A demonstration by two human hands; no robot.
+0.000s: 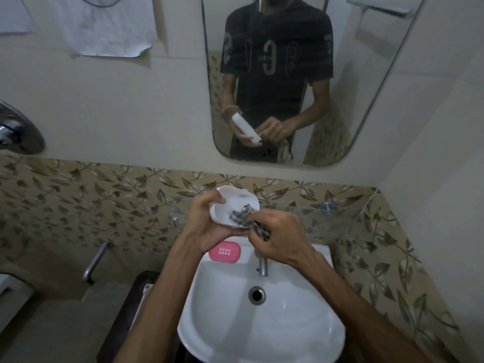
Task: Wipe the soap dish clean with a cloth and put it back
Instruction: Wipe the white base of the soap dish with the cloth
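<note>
White soap dish [233, 205], oval and shallow, tilted with its hollow toward the camera, held up above the back edge of the wash basin [262, 331] in front of the leaf-patterned wall tiles [78, 200]. Gripped by the left hand [207, 221], thumb curled over the near rim and fingers underneath. Patterned cloth [246, 218], dark and pale, bunched inside the hollow against the right-hand rim, with a tail hanging out between dish and fingers. Pinched by the right hand [277, 237], fingers curled tight around the wad. Below the hands, on the basin's back ledge, a pink tray [225, 252] with small white holes, lying flat and partly covered by the left wrist. Just beside it, a chrome tap [262, 265], its top hidden by the right hand. Drain hole [257, 295] open in the bowl. Above, a wall mirror [366, 100] reflecting both hands on the dish. Torn paper sheet [104, 27] stuck to the wall on the left.
</note>
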